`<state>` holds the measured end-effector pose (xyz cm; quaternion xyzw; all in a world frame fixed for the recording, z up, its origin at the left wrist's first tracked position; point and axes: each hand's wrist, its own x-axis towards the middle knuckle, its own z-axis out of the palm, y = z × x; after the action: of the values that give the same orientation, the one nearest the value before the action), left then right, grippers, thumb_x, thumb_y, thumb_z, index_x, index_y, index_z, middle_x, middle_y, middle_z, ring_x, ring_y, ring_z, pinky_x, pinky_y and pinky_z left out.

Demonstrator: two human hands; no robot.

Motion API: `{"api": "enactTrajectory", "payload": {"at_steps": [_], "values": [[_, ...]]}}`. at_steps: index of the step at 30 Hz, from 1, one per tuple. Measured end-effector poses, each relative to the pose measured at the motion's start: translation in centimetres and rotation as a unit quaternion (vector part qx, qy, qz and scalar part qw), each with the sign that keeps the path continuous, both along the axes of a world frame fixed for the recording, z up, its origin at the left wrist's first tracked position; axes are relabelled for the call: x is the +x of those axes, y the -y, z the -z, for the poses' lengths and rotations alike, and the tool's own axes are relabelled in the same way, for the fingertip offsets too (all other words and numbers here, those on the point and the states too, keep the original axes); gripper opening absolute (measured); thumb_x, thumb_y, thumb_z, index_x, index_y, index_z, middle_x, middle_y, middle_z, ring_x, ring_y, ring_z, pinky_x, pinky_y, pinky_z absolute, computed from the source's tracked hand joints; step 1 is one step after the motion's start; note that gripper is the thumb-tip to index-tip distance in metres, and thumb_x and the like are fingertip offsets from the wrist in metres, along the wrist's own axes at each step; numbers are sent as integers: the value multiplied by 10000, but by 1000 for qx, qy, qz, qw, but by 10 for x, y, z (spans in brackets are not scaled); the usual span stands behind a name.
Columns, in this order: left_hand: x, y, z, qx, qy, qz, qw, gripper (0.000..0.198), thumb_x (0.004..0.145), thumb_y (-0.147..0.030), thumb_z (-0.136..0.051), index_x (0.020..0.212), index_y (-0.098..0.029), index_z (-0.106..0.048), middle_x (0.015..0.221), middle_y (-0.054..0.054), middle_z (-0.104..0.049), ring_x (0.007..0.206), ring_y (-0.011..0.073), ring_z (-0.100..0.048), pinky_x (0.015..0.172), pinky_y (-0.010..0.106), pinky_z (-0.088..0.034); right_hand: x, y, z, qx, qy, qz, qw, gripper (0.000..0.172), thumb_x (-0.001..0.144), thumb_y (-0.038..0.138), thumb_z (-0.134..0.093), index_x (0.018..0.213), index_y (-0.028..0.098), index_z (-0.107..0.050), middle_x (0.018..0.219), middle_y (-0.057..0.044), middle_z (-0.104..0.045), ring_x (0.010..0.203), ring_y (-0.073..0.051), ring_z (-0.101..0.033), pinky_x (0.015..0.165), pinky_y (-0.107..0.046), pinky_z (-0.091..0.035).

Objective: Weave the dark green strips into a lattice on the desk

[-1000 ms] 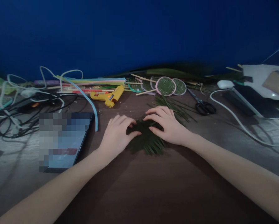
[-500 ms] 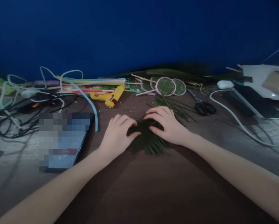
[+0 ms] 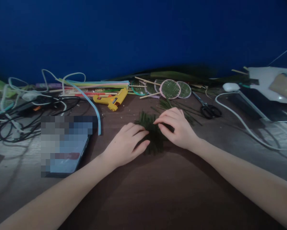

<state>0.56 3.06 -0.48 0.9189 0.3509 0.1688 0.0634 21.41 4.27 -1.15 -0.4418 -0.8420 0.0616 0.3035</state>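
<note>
A dark green woven piece of leaf strips (image 3: 155, 140) lies low over the table between my hands, its loose strip ends fanning out at the back and front. My left hand (image 3: 127, 143) grips its left side, with the thumb below and the fingers curled above. From the right, my right hand (image 3: 174, 126) pinches the piece between thumb and fingertips. The middle of the weave is dark, so its pattern is hard to make out. Behind my right hand lie several loose thin leaf strips (image 3: 188, 113).
A yellow glue gun (image 3: 113, 99) and round green discs on sticks (image 3: 170, 88) lie at the back. Black-handled scissors (image 3: 209, 110) rest to the right, near a white cable (image 3: 241, 119). Leftward are a tablet (image 3: 69, 145), a blue strip (image 3: 95, 111) and tangled cables (image 3: 11, 118).
The leaf piece has turned, and its strip ends now also stick out at the back. My left hand has shifted right and slightly toward me; my right hand has moved slightly right.
</note>
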Motion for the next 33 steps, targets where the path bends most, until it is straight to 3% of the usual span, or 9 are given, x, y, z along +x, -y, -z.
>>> {"api": "enactTrajectory", "payload": {"at_steps": [7, 13, 19, 26, 30, 33], "values": [[2, -4, 4, 57, -23, -184, 981, 231, 835, -238, -468, 1022, -142, -564, 1059, 96, -586, 1000, 263, -480, 858, 405, -382, -2, -3, 5, -21, 50, -27, 998, 118, 823, 269, -537, 868, 196, -618, 908, -44, -620, 935, -207, -490, 779, -351, -326], [3, -4, 7, 50, -49, -181, 981, 282, 839, -259, -463, 1090, -153, -535, 1127, 101, -565, 1038, 278, -463, 878, 417, -369, -2, -3, 4, -25, 55, -24, 998, 120, 825, 269, -533, 875, 195, -613, 913, -45, -618, 941, -211, -492, 784, -347, -328], [2, -3, 7, 69, -58, -178, 980, 229, 838, -256, -464, 1028, -160, -550, 1061, 93, -590, 999, 269, -487, 843, 397, -384, -1, -2, 5, -30, 68, -29, 997, 247, 836, 264, -512, 1056, 179, -590, 961, -65, -601, 968, -218, -481, 786, -351, -336], [3, -4, 8, 88, -66, -180, 977, 214, 836, -250, -468, 1010, -161, -555, 1042, 83, -601, 984, 263, -503, 832, 397, -396, -1, -3, 7, -28, 65, -34, 997, 201, 841, 269, -508, 997, 197, -610, 937, -65, -598, 954, -223, -481, 774, -358, -338], [3, -5, 8, 90, -61, -184, 977, 243, 832, -252, -471, 1041, -152, -546, 1049, 89, -602, 969, 270, -511, 814, 408, -410, 0, -3, 6, -32, 21, -24, 999, 223, 812, 263, -536, 1021, 193, -565, 980, -70, -597, 972, -232, -480, 800, -374, -351], [2, -4, 5, 97, -38, -159, 982, 217, 829, -184, -440, 1013, -145, -548, 1038, 85, -612, 961, 255, -521, 824, 405, -415, 2, -5, 5, -38, -56, 10, 998, 174, 773, 127, -482, 921, 194, -544, 970, -66, -587, 950, -222, -484, 812, -370, -366]]}}
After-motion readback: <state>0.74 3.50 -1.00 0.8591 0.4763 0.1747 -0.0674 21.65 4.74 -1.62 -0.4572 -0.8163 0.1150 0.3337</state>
